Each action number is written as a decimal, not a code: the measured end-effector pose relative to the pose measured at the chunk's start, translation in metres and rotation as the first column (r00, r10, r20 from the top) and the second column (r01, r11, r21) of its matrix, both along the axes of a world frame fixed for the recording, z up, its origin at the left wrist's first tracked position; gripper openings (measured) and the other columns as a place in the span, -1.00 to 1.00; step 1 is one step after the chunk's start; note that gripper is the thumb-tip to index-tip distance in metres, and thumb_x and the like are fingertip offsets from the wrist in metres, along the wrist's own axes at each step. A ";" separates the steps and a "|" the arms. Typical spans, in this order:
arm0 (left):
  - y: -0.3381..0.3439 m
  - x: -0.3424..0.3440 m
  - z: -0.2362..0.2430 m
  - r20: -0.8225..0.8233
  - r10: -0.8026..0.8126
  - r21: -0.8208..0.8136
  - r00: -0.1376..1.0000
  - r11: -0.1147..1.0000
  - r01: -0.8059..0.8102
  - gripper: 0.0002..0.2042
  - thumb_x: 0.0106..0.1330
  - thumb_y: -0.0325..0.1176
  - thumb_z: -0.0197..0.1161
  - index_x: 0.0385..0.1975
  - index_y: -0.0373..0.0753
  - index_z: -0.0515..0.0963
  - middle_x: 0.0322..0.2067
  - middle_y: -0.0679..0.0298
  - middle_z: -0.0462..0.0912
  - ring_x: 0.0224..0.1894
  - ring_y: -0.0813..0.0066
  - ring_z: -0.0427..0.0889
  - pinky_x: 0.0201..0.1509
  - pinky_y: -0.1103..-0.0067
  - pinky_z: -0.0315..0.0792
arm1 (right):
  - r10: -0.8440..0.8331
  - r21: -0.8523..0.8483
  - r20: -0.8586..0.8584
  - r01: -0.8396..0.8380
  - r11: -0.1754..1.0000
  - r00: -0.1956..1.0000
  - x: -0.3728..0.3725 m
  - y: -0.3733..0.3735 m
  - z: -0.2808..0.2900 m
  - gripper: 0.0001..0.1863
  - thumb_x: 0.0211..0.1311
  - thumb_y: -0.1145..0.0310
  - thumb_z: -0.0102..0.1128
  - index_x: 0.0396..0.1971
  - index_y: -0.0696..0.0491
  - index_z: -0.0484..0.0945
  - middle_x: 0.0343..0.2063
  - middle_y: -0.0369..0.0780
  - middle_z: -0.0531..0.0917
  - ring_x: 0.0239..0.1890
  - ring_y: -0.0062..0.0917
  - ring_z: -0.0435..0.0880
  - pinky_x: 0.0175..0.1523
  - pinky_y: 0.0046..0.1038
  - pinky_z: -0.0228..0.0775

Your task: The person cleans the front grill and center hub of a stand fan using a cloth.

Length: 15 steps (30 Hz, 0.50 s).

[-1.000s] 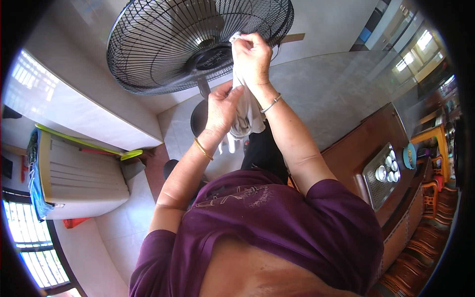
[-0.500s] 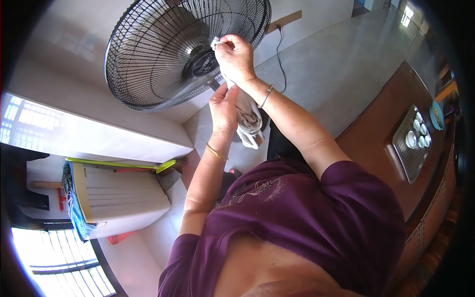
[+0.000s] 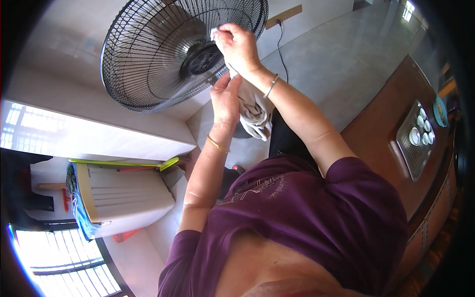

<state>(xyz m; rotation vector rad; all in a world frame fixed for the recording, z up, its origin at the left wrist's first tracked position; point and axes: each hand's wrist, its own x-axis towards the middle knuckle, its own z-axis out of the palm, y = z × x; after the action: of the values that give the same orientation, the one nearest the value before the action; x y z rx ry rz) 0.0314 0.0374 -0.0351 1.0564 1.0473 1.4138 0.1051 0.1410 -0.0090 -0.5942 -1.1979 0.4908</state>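
A pale cloth point(image 3: 254, 111) hangs in folds below my hands, in front of a large black fan point(image 3: 190, 54) with a round wire grille. My right hand point(image 3: 239, 49) is closed on the upper part of the cloth, and a white tip of it pokes out beyond the fingers beside the grille. Lower down, my left hand point(image 3: 225, 99) pinches the cloth between thumb and fingers, close to the fan's lower right rim. The stretch of cloth between the two hands is partly hidden by my fingers.
On the right, a brown table point(image 3: 371, 121) carries a metal tray point(image 3: 413, 153) with several small white cups, and a blue bowl point(image 3: 440, 111). A power cord point(image 3: 279, 49) runs down the wall behind. To the left stands a white bin-like box point(image 3: 123, 195).
My right hand has risen slightly along the fan with the cloth's upper end. My left hand keeps its pinch lower down. The view has shifted a little.
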 end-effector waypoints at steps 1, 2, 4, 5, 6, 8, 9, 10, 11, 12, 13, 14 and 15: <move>0.000 0.000 0.004 0.004 0.003 0.000 1.000 1.000 -0.003 -0.76 0.25 -0.42 0.17 -0.15 -0.41 0.55 -0.33 0.28 0.63 -0.32 0.63 0.53 -0.18 0.68 0.42 | 0.071 0.006 -0.095 -0.070 0.997 0.993 0.002 0.002 0.005 -0.90 0.16 0.57 0.17 -0.34 0.28 0.53 -0.45 -0.16 0.68 -0.43 -0.66 0.64 -0.37 -0.69 0.50; 0.000 -0.001 0.009 0.001 0.009 0.019 1.000 1.000 -0.009 -0.76 0.26 -0.42 0.17 -0.14 -0.40 0.55 -0.33 0.27 0.63 -0.32 0.63 0.52 -0.18 0.68 0.42 | 0.186 -0.049 -0.217 -0.201 0.978 0.958 0.007 -0.014 0.026 -0.89 0.15 0.57 0.19 -0.35 0.30 0.51 -0.47 -0.16 0.67 -0.44 -0.66 0.63 -0.38 -0.69 0.50; -0.001 0.004 0.023 -0.018 0.004 0.061 1.000 0.998 -0.002 -0.75 0.26 -0.42 0.17 -0.12 -0.39 0.55 -0.32 0.27 0.63 -0.32 0.65 0.52 -0.17 0.70 0.41 | 0.055 0.024 -0.218 -0.051 0.998 0.974 0.018 -0.010 0.040 -0.90 0.13 0.53 0.22 -0.37 0.24 0.53 -0.53 -0.18 0.67 -0.52 -0.66 0.63 -0.46 -0.64 0.48; -0.002 0.006 0.031 -0.013 0.004 0.062 1.000 0.998 -0.004 -0.75 0.26 -0.42 0.17 -0.12 -0.39 0.55 -0.32 0.27 0.63 -0.32 0.65 0.52 -0.17 0.70 0.41 | -0.018 0.098 -0.222 0.040 0.994 0.975 0.022 -0.006 0.046 -0.90 0.12 0.50 0.22 -0.40 0.21 0.54 -0.58 -0.18 0.67 -0.57 -0.67 0.62 -0.52 -0.62 0.46; -0.003 0.008 0.037 -0.016 -0.005 0.083 1.000 0.997 0.006 -0.75 0.26 -0.43 0.17 -0.11 -0.39 0.55 -0.32 0.28 0.63 -0.32 0.65 0.52 -0.16 0.70 0.41 | 0.023 -0.056 -0.247 -0.038 0.998 0.969 0.025 -0.016 0.056 -0.89 0.12 0.53 0.23 -0.35 0.16 0.51 -0.53 -0.32 0.57 -0.49 -0.75 0.50 -0.41 -0.67 0.38; -0.002 0.007 0.039 -0.029 -0.021 0.122 0.999 0.992 0.024 -0.74 0.27 -0.43 0.17 -0.10 -0.39 0.54 -0.30 0.29 0.64 -0.30 0.66 0.52 -0.16 0.70 0.41 | 0.057 0.006 -0.297 -0.057 0.998 0.953 0.022 -0.001 0.049 -0.94 0.14 0.54 0.20 -0.40 0.15 0.49 -0.54 -0.36 0.56 -0.54 -0.76 0.47 -0.46 -0.71 0.33; -0.002 0.006 0.036 -0.024 -0.020 0.123 0.999 0.992 0.023 -0.74 0.27 -0.43 0.17 -0.10 -0.39 0.54 -0.30 0.29 0.64 -0.30 0.66 0.52 -0.16 0.70 0.41 | 0.056 0.010 -0.297 -0.055 0.998 0.953 0.018 -0.003 0.048 -0.95 0.14 0.55 0.18 -0.41 0.14 0.49 -0.55 -0.37 0.55 -0.55 -0.76 0.45 -0.47 -0.72 0.31; -0.002 0.004 0.032 -0.036 -0.036 0.134 0.999 0.990 0.041 -0.74 0.27 -0.43 0.16 -0.09 -0.39 0.54 -0.30 0.30 0.64 -0.29 0.67 0.52 -0.15 0.70 0.41 | -0.067 0.016 -0.193 0.072 0.997 0.979 0.017 -0.004 0.045 -0.94 0.11 0.52 0.21 -0.43 0.15 0.52 -0.57 -0.28 0.61 -0.56 -0.69 0.55 -0.49 -0.65 0.39; -0.003 0.004 0.029 -0.050 -0.055 0.145 0.997 0.988 0.061 -0.74 0.27 -0.43 0.16 -0.09 -0.39 0.54 -0.30 0.30 0.64 -0.29 0.67 0.52 -0.15 0.70 0.41 | -0.194 0.035 -0.089 0.198 0.980 0.977 0.017 -0.004 0.041 -0.91 0.07 0.48 0.25 -0.45 0.17 0.54 -0.59 -0.19 0.67 -0.57 -0.63 0.64 -0.52 -0.58 0.46; -0.005 0.005 0.027 -0.031 -0.047 0.122 0.998 0.991 0.050 -0.74 0.27 -0.42 0.16 -0.08 -0.39 0.53 -0.30 0.30 0.64 -0.28 0.67 0.52 -0.14 0.70 0.41 | -0.254 0.105 -0.032 0.256 0.961 0.967 0.015 0.000 0.037 -0.91 0.09 0.54 0.25 -0.39 0.18 0.54 -0.51 -0.25 0.66 -0.51 -0.69 0.61 -0.42 -0.64 0.47; -0.006 0.003 0.023 -0.029 -0.048 0.120 0.998 0.991 0.052 -0.74 0.27 -0.42 0.16 -0.08 -0.39 0.53 -0.30 0.30 0.64 -0.28 0.67 0.52 -0.14 0.70 0.41 | -0.395 0.152 0.119 0.376 0.914 0.911 0.018 -0.002 0.029 -0.92 0.06 0.55 0.25 -0.43 0.15 0.54 -0.49 -0.24 0.66 -0.48 -0.64 0.63 -0.39 -0.61 0.49; -0.006 -0.001 0.017 -0.059 -0.041 0.081 0.997 0.996 0.045 -0.73 0.27 -0.42 0.16 -0.07 -0.39 0.53 -0.30 0.29 0.64 -0.28 0.67 0.52 -0.14 0.70 0.41 | -0.397 0.207 0.141 0.366 0.908 0.907 0.015 -0.003 0.024 -0.92 0.05 0.54 0.26 -0.43 0.14 0.54 -0.49 -0.23 0.66 -0.47 -0.59 0.64 -0.38 -0.59 0.49; -0.005 -0.004 0.010 -0.089 -0.034 0.043 0.995 0.998 0.038 -0.73 0.28 -0.41 0.16 -0.07 -0.39 0.53 -0.29 0.29 0.64 -0.28 0.67 0.52 -0.13 0.70 0.41 | -0.401 0.259 0.162 0.353 0.899 0.902 0.011 -0.005 0.018 -0.91 0.03 0.53 0.27 -0.44 0.12 0.54 -0.48 -0.22 0.66 -0.46 -0.54 0.66 -0.37 -0.57 0.50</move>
<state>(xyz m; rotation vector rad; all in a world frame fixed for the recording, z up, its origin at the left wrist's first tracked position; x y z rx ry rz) 0.0277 0.0326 -0.0254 1.1732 1.0591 1.3773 0.1157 0.1364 0.0089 -0.6768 -1.2789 -0.0434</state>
